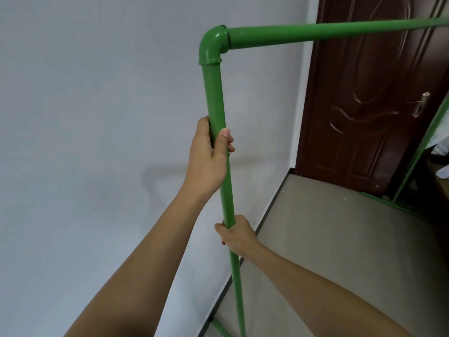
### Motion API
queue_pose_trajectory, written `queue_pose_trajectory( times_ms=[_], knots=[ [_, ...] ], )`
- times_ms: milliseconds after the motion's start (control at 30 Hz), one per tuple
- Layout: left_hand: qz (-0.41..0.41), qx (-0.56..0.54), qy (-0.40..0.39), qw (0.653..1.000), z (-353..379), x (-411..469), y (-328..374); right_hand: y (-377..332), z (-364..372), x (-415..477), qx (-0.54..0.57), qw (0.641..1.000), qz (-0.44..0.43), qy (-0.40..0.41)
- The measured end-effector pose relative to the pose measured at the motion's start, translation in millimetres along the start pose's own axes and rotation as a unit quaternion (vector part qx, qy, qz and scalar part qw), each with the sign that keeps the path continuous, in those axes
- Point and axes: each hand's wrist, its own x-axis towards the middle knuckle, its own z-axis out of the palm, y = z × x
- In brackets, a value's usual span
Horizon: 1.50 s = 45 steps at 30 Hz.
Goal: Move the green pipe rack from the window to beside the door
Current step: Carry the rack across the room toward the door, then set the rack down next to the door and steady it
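The green pipe rack (215,93) fills the middle of the head view. Its near upright post rises to an elbow joint, and a top bar runs right toward the door (369,98). My left hand (209,156) grips the upright post about midway. My right hand (237,235) grips the same post lower down. The rack's far post and foot show at the right, near the brown door. The near foot is partly visible at the bottom edge.
A plain white wall (97,117) runs along the left, close to the rack. A dark baseboard (272,203) meets the grey floor (340,251). The door has a metal handle (422,103). Something white lies at the far right edge.
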Motion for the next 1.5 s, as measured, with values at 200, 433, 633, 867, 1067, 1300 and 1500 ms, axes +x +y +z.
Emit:
queue_pose_trajectory(
  times_ms=[200, 433, 633, 867, 1067, 1300, 1500],
  knots=[
    [0.02, 0.025, 0.032, 0.999, 13, -4, 0, 2, -16, 1, -0.041, 0.998, -0.018, -0.047],
    [-0.055, 0.086, 0.132, 0.986, 37, -51, -11, 50, -86, -13, -0.099, 0.978, -0.046, -0.18],
    [-0.198, 0.144, 0.161, 0.956, 91, -161, -50, 161, -225, -35, -0.119, 0.982, 0.003, -0.15],
    [-0.426, 0.029, -0.051, 0.903, 204, -230, -88, 274, -380, -79, -0.08, 0.988, 0.119, -0.059],
    [-0.467, 0.021, -0.119, 0.876, 282, -197, -134, 331, -463, -93, -0.005, 0.978, 0.204, 0.047],
    [-0.504, 0.028, -0.213, 0.837, 387, -109, -213, 378, -529, -78, 0.116, 0.929, 0.298, 0.185],
    [-0.516, 0.037, -0.253, 0.818, 468, -6, -247, 372, -581, -44, 0.213, 0.852, 0.376, 0.296]
  ],
)
